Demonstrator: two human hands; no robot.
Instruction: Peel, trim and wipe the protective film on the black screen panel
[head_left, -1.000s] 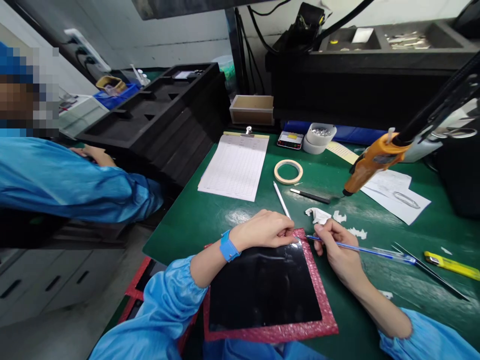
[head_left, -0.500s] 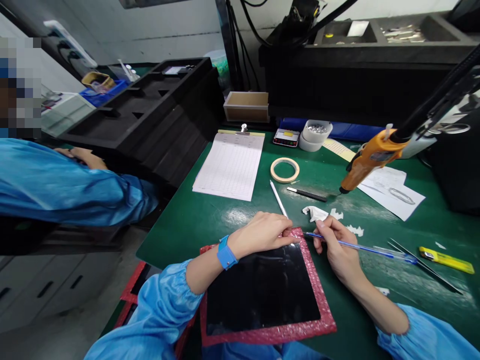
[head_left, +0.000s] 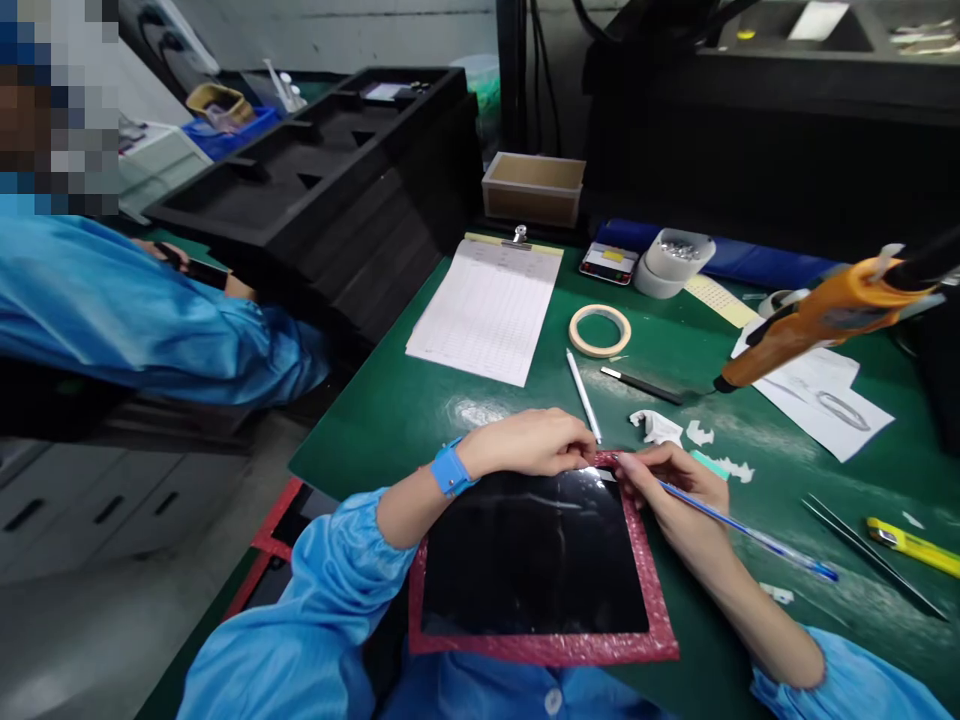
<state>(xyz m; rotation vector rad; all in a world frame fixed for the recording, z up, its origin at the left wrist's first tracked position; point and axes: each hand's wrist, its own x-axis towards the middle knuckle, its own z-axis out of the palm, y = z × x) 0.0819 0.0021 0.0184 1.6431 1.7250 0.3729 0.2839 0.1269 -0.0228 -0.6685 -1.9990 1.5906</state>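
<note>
A flat black screen panel with a red bubble-wrap border lies tilted at the table's front edge, against my lap. My left hand, with a blue band at the wrist, reaches across its top edge. Its fingers are curled together on the bubble wrap near the top right corner. My right hand pinches a blue pen, whose tip end is at that same corner beside my left fingertips. A small pale strip shows on the panel just below. The pen tip itself is hidden by fingers.
Beyond the panel lie a white stylus, black tweezers, a tape roll and a clipboard. An orange electric screwdriver hangs at right, above metal tweezers and a yellow cutter. A co-worker's blue sleeve is at left.
My right hand has moved left with the pen onto the panel's top right corner, close to my left fingers. The view has shifted, and a green edge now shows behind my right hand.
</note>
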